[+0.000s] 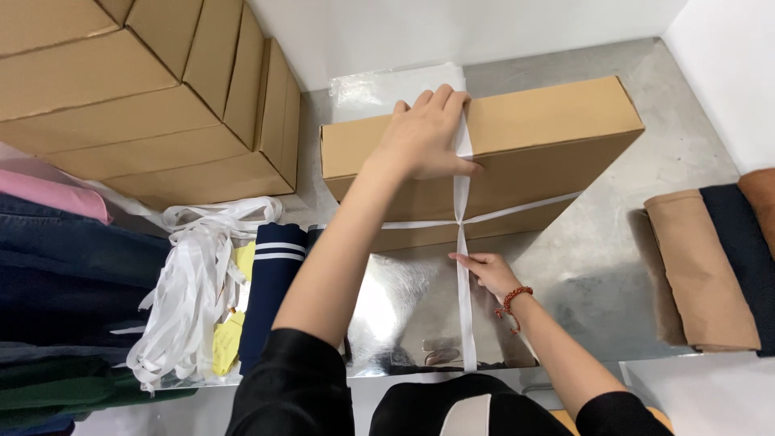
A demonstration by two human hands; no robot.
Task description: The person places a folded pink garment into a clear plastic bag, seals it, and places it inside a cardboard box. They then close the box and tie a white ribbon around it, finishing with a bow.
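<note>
The left hand [426,133] lies flat and open on the top of a flat brown cardboard box [549,121], fingers spread over the far edge, palm pressing a white ribbon [462,190] against the lid; its grip is wide and closes on nothing. The right hand [487,270] sits lower, near the box's front edge, with its fingers pinching the same ribbon where it runs down toward the person; its grip is narrow and holds the ribbon.

The ribbon crosses itself on the front face of the box, one band running up over the lid and one running sideways around it. It looks thin, flat and limp, likely light and a little slippery, so it is best taken pinched between fingertips and kept taut. The box looks stiff and light, with firm edges and corners that would give a sure hold; its broad lid may dent under a hard press.

The box rests tilted on a shiny metal worktop [597,274], which reflects it and looks smooth and slick. To the left lie a loose bundle of white ribbons [190,291], a folded navy garment with white stripes [270,282] and stacked folded clothes [64,266]; behind them stand more cardboard boxes [145,89]. To the right lie folded tan and dark cloths [710,266]; a white wall [420,32] closes the back.
</note>
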